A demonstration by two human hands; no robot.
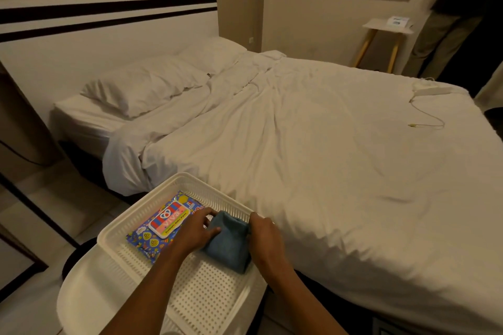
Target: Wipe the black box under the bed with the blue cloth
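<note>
A folded blue cloth (228, 243) lies in a white perforated basket (136, 221) beside the bed (326, 144). My left hand (197, 230) rests on the cloth's left side with fingers curled over its top edge. My right hand (265, 236) pinches the cloth's right upper corner. Both hands grip the cloth inside the basket. The black box is not visible; only dark shadow shows below the mattress edge.
A colourful pack of baby wipes (163, 224) lies in the basket to the left of the cloth. White pillows (141, 87) and a cable (427, 117) are on the bed. A small wooden-legged table (386, 32) and a standing person (457, 8) are at the far right.
</note>
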